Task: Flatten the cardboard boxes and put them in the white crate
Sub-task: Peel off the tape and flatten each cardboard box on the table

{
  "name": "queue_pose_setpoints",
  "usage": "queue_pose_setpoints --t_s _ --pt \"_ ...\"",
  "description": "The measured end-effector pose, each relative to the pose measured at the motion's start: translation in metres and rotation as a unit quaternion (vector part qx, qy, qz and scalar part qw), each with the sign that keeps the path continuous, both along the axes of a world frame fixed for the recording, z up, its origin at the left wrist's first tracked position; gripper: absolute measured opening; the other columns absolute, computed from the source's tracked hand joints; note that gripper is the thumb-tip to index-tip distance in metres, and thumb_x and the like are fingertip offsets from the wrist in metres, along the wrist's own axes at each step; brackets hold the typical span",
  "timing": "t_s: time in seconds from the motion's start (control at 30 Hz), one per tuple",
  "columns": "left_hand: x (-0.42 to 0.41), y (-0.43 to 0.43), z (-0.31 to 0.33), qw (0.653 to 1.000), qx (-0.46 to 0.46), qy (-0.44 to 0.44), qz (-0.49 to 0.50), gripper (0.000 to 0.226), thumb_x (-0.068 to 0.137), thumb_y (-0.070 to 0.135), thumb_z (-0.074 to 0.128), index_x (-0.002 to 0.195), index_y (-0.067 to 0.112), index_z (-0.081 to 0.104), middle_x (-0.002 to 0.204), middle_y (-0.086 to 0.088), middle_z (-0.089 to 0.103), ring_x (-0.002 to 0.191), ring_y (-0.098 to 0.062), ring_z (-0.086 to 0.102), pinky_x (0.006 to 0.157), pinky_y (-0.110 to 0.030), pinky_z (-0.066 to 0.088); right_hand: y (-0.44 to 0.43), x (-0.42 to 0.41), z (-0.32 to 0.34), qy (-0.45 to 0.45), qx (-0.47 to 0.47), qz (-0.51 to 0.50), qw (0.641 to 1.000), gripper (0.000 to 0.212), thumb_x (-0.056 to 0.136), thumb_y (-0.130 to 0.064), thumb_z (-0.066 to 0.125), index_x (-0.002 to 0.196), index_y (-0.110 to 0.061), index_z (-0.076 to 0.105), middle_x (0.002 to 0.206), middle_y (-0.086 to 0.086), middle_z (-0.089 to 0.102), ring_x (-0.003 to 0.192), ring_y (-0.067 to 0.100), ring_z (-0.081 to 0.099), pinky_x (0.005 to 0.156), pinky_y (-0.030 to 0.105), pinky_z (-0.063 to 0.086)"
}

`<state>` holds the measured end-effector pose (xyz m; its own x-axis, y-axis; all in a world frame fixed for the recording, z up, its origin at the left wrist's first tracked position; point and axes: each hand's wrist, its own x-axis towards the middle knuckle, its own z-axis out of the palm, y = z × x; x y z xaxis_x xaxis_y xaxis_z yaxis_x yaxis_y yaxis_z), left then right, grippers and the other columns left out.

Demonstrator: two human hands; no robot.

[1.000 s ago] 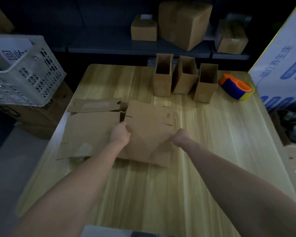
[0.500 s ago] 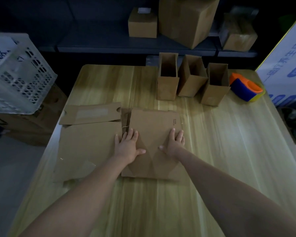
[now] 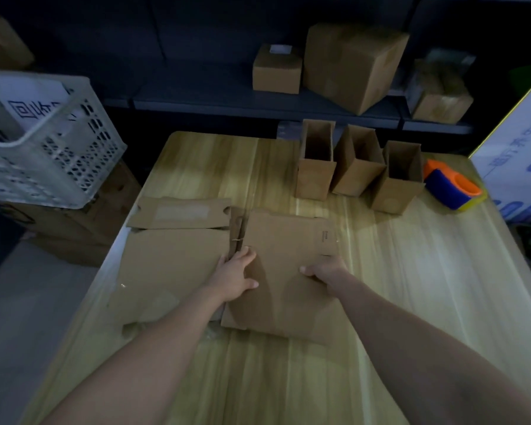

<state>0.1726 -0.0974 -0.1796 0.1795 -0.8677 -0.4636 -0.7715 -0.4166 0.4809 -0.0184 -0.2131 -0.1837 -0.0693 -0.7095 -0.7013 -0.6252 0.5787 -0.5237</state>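
A flattened brown cardboard box (image 3: 285,271) lies on the wooden table (image 3: 411,286) in front of me. My left hand (image 3: 236,277) holds its left edge, thumb on top and fingertips tucked at the edge. My right hand (image 3: 325,271) grips its right edge with curled fingers. Another flattened cardboard (image 3: 172,265) lies to its left, reaching past the table edge, with a folded flap (image 3: 181,213) behind it. Three open upright boxes (image 3: 314,176) (image 3: 357,170) (image 3: 396,185) stand at the back. The white crate (image 3: 59,154) sits off the table at the far left.
An orange and blue tape dispenser (image 3: 452,188) rests at the back right of the table. A white printed carton (image 3: 518,167) stands at the right edge. Closed cardboard boxes (image 3: 353,65) sit on a dark shelf behind. Brown cartons (image 3: 74,234) are stacked under the crate.
Both hands pressed flat on top of the flattened box half a second ago. They have slid outward to its left and right edges and now hold them.
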Motion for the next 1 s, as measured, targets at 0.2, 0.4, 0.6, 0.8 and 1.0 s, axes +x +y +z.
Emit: queue_pose_setpoints --t_s 0.2,0.4,0.6,0.8,1.0 --pt "0.007 0.004 -0.008 0.999 0.043 -0.004 0.005 0.077 0.090 0.047 0.055 0.151 0.024 0.014 0.159 0.000 0.010 0.146 -0.032 0.002 0.119 -0.045 0.002 -0.026 -0.026 0.005 -0.034 0.001 -0.038 0.999 0.049 0.076 -0.012 0.079 0.119 0.000 0.059 0.120 0.013 0.061 0.112 0.031 0.058 0.095 0.041 0.049" --pt "0.003 0.006 -0.003 0.997 0.059 -0.023 -0.033 0.055 0.094 0.046 0.046 0.143 0.020 0.040 0.154 0.001 0.029 0.145 -0.023 0.013 0.116 -0.043 -0.010 -0.034 -0.040 0.007 -0.048 -0.024 -0.048 0.997 0.039 0.088 -0.012 0.066 0.124 0.000 0.057 0.122 0.016 0.060 0.112 0.031 0.057 0.089 0.036 0.048" --pt "0.001 0.012 0.013 0.999 0.007 0.012 0.032 0.031 0.095 0.026 0.053 0.125 0.020 0.060 0.137 -0.003 0.053 0.139 -0.029 0.027 0.118 -0.045 0.013 -0.032 -0.037 0.010 -0.068 -0.030 -0.011 0.997 0.039 0.089 -0.016 0.065 0.125 -0.002 0.057 0.122 0.015 0.061 0.111 0.032 0.058 0.098 0.042 0.048" --pt "-0.004 0.015 0.033 0.985 -0.119 -0.085 0.096 0.012 0.093 0.012 0.051 0.084 0.015 0.059 0.098 -0.001 0.058 0.081 -0.015 0.058 0.079 -0.032 0.052 -0.017 -0.018 0.028 0.018 -0.101 0.092 0.990 0.052 0.088 -0.012 0.058 0.137 -0.004 0.043 0.130 0.017 0.054 0.119 0.035 0.052 0.100 0.042 0.045" --pt "-0.038 -0.029 0.069 0.985 -0.159 -0.028 0.053 0.020 0.094 0.016 0.051 0.112 0.012 0.060 0.114 -0.003 0.058 0.099 -0.016 0.059 0.087 -0.027 0.048 -0.044 -0.033 0.076 0.074 -0.198 0.147 0.966 0.054 0.094 -0.012 0.051 0.145 -0.009 0.035 0.140 0.014 0.048 0.125 0.031 0.048 0.096 0.034 0.044"
